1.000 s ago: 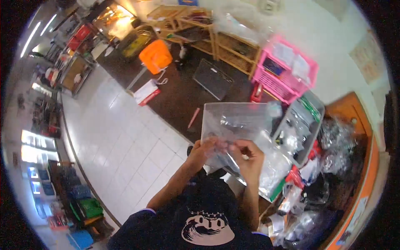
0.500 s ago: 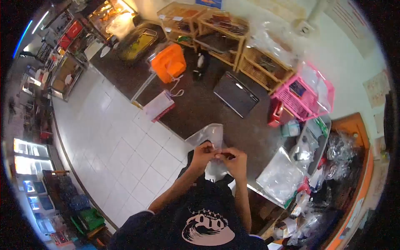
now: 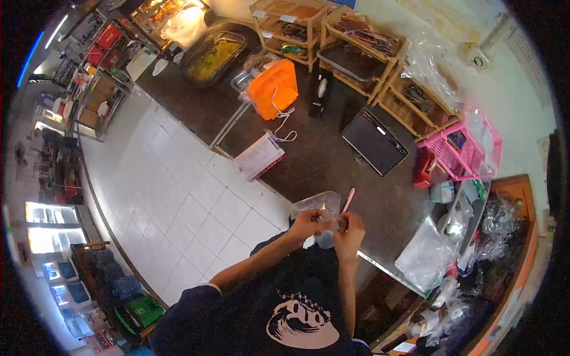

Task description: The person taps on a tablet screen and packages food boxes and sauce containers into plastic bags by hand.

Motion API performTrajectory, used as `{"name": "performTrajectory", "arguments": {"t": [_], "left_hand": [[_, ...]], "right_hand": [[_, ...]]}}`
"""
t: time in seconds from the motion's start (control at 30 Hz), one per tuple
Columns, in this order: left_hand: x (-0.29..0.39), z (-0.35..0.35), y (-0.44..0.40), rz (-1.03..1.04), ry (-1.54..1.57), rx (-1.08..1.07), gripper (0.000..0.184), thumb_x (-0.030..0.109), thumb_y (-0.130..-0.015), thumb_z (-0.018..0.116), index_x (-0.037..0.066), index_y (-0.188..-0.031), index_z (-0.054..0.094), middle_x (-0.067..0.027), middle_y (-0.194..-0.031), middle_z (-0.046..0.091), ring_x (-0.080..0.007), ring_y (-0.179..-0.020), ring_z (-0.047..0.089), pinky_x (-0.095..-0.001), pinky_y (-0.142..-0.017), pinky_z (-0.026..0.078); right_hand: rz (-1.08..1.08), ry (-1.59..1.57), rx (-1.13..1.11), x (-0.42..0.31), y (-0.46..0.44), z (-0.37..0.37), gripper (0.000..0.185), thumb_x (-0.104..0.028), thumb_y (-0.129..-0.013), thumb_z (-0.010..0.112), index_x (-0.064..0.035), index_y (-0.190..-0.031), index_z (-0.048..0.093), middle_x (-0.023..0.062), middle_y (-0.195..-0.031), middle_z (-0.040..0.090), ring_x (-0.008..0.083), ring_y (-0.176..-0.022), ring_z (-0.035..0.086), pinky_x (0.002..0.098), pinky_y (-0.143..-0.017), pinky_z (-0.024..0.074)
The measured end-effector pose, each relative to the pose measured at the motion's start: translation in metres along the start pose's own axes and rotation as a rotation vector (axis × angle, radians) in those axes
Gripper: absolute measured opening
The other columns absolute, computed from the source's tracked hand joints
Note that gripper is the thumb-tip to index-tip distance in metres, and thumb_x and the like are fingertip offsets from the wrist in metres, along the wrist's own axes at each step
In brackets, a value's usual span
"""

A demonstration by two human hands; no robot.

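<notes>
Both my hands are close together at the counter's front edge, in front of my dark shirt. My left hand (image 3: 307, 223) is pinched on a clear plastic bag (image 3: 320, 200), whose flat part spreads beyond the fingers. My right hand (image 3: 350, 231) is closed beside it, its fingertips at the same gathered plastic. A slim pink stick-like thing (image 3: 349, 198) juts up from the right fingers; its lower end is hidden. What lies right between the fingertips is too small to make out.
On the dark counter (image 3: 314, 160) are a black flat device (image 3: 376, 141), a white-and-red box (image 3: 259, 157), an orange container (image 3: 273, 89) and a stack of clear bags (image 3: 424, 252). A pink basket (image 3: 460, 151) and wicker shelves (image 3: 415, 104) line the wall. White-tiled floor (image 3: 178, 196) lies left.
The view has shifted, so the counter things sit further right. My hands have drawn slightly apart at the bag, and the pink stick now shows above my right hand.
</notes>
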State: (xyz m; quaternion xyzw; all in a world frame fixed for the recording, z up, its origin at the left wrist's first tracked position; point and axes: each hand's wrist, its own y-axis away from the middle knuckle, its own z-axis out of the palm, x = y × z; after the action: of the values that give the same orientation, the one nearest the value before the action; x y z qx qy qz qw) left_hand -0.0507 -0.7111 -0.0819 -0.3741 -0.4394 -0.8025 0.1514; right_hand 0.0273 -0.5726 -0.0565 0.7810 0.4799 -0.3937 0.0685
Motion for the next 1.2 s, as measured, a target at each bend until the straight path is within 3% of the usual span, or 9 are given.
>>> {"name": "performTrajectory", "arguments": {"t": [0.13,0.4,0.6,0.73,0.8,0.87,0.93,1.07,1.2], "left_hand": [[0.005,-0.013,0.003,-0.092,-0.021,-0.101,0.023,0.020,-0.084,0.080,0.004,-0.098,0.069,-0.0008,-0.085,0.067,-0.0097,-0.073,0.059,-0.0245,-0.065,0.047],[-0.013,-0.029,0.009,-0.019,0.191,0.005,0.013,0.013,-0.087,0.074,0.004,-0.091,0.067,-0.0063,-0.090,0.071,-0.0124,-0.082,0.064,-0.0249,-0.070,0.049],[-0.002,-0.020,0.025,-0.164,0.114,-0.117,0.012,0.015,-0.090,0.072,0.005,-0.089,0.064,-0.0027,-0.082,0.065,-0.0126,-0.078,0.062,-0.0286,-0.071,0.049],[-0.020,-0.022,0.017,-0.108,0.350,-0.220,0.018,0.018,-0.094,0.065,0.004,-0.106,0.063,-0.0056,-0.105,0.066,-0.0145,-0.093,0.062,-0.0291,-0.084,0.050],[-0.014,-0.028,0.014,-0.243,0.881,-0.196,0.022,0.022,-0.096,0.063,0.002,-0.107,0.061,-0.0092,-0.103,0.065,-0.0175,-0.087,0.064,-0.0306,-0.077,0.053],[-0.014,-0.033,0.018,-0.346,0.887,-0.142,0.027,0.026,-0.097,0.061,0.004,-0.113,0.060,-0.0105,-0.108,0.066,-0.0187,-0.087,0.066,-0.0295,-0.071,0.054],[-0.022,-0.040,0.020,-0.129,0.568,-0.212,0.028,0.023,-0.096,0.063,0.005,-0.117,0.060,-0.0065,-0.107,0.066,-0.0164,-0.084,0.066,-0.0263,-0.065,0.052],[-0.054,-0.047,0.018,0.046,0.038,-0.039,0.029,0.012,-0.094,0.065,0.004,-0.121,0.059,-0.0041,-0.106,0.065,-0.0152,-0.079,0.065,-0.0252,-0.068,0.051],[-0.063,-0.060,0.015,-0.005,0.563,0.133,0.024,0.007,-0.094,0.060,-0.001,-0.117,0.058,-0.0123,-0.104,0.067,-0.0184,-0.086,0.066,-0.0305,-0.075,0.054]], "right_hand": [[-0.080,0.113,-0.025,-0.004,-0.001,0.004,0.010,-0.006,-0.086,0.068,-0.0004,-0.093,0.065,0.0148,-0.085,0.068,0.0268,-0.070,0.067,0.0361,-0.063,0.0510],[0.204,-0.396,-0.221,-0.001,0.004,0.015,0.007,0.004,-0.079,0.073,-0.0003,-0.083,0.069,0.0052,-0.076,0.067,0.0102,-0.072,0.063,0.0297,-0.061,0.0489],[0.186,-0.176,-0.034,-0.010,0.009,0.007,0.012,0.001,-0.075,0.069,-0.0049,-0.085,0.072,0.0091,-0.080,0.069,0.0201,-0.068,0.065,0.0338,-0.065,0.0514],[0.354,-0.230,0.006,-0.022,0.015,0.009,0.013,-0.003,-0.080,0.066,-0.0023,-0.092,0.071,0.0129,-0.086,0.071,0.0216,-0.074,0.067,0.0349,-0.069,0.0526],[0.353,-0.324,-0.031,-0.030,0.022,0.015,0.015,-0.004,-0.082,0.065,-0.0006,-0.096,0.069,0.0151,-0.088,0.071,0.0226,-0.077,0.069,0.0350,-0.070,0.0529],[0.398,-0.329,-0.039,-0.037,0.021,0.017,0.015,-0.003,-0.082,0.065,-0.0009,-0.096,0.069,0.0150,-0.088,0.071,0.0235,-0.079,0.069,0.0351,-0.072,0.0528],[0.444,-0.334,-0.037,-0.037,0.026,0.023,0.015,-0.003,-0.081,0.065,-0.0012,-0.096,0.069,0.0150,-0.089,0.071,0.0245,-0.080,0.069,0.0351,-0.073,0.0527],[0.013,-0.139,-0.095,-0.032,0.036,0.033,0.013,-0.002,-0.081,0.065,-0.0033,-0.093,0.069,0.0130,-0.091,0.071,0.0253,-0.085,0.067,0.0351,-0.075,0.0516],[0.528,-0.639,-0.193,-0.012,0.047,0.042,0.015,0.000,-0.082,0.062,-0.0019,-0.096,0.067,0.0119,-0.098,0.071,0.0257,-0.090,0.066,0.0379,-0.080,0.0511]]}}
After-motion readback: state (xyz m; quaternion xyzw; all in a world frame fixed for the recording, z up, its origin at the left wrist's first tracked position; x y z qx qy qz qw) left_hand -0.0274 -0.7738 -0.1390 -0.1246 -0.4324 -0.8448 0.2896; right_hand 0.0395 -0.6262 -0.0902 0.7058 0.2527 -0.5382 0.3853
